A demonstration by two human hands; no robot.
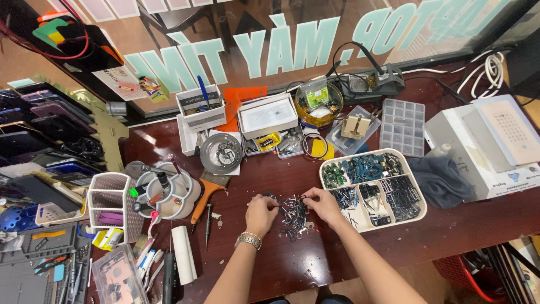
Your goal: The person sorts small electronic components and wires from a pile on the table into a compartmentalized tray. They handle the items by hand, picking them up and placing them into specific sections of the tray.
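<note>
Sorting small dark parts [294,215] with 2 hands, left [260,214] and right [325,205].

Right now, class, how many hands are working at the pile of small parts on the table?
2: the left hand, wearing a wristwatch, touches the pile of small parts from its left; the right hand touches it from its right, beside the divided tray.

2 bare forearms, no sleeves, silver metal-link wristwatch [248,240] on left wrist, right wrist bare
</note>
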